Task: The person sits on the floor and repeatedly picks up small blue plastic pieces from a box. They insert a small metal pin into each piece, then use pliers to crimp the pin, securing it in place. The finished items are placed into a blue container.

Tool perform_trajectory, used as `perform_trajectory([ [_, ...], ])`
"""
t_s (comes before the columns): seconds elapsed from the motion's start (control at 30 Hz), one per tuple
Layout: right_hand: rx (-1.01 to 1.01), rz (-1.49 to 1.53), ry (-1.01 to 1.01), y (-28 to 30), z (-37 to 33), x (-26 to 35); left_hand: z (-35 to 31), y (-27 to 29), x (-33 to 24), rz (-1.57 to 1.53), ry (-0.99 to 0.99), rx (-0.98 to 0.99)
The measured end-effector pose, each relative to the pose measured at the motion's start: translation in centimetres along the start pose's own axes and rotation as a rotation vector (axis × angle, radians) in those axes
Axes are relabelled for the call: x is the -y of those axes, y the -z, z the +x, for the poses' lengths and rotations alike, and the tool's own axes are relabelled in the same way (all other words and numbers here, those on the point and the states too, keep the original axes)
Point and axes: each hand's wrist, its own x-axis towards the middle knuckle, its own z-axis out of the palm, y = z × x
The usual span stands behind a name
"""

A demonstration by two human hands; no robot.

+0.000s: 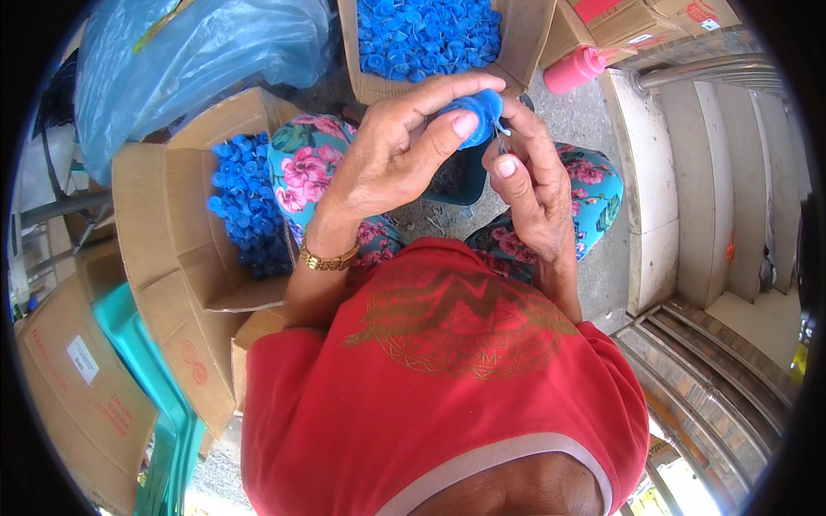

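Note:
In front of my chest, my left hand [391,155] grips a round blue plastic piece [471,116] with thumb and fingers. Its disc-like edge faces my right hand [535,176], which is closed around a thin, dark metal tool [501,144], mostly hidden by the fingers. The tool's tip is close against the blue piece, where a pale bit of plastic sticks out. Beneath both hands, a dark teal basin [465,196] sits between my knees with small scraps in it.
An open cardboard box [366,86] full of blue pieces [430,39] stands ahead. Another cardboard box [185,206] at my left holds more. A pink bottle [575,70] is at far right, near pale steps [658,189]. A teal plastic chair [155,361] and blue plastic bag [198,64] are leftward.

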Motion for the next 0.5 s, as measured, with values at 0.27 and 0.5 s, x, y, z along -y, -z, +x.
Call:
perform_trajectory([
  [0.27,0.011,0.076,-0.018,-0.1,0.1,0.2,0.5,1.1,-0.1,-0.154,0.027,0.178],
  [0.5,-0.056,-0.131,0.109,-0.2,0.5,0.2,0.7,0.9,1.3,-0.405,0.156,0.048],
])
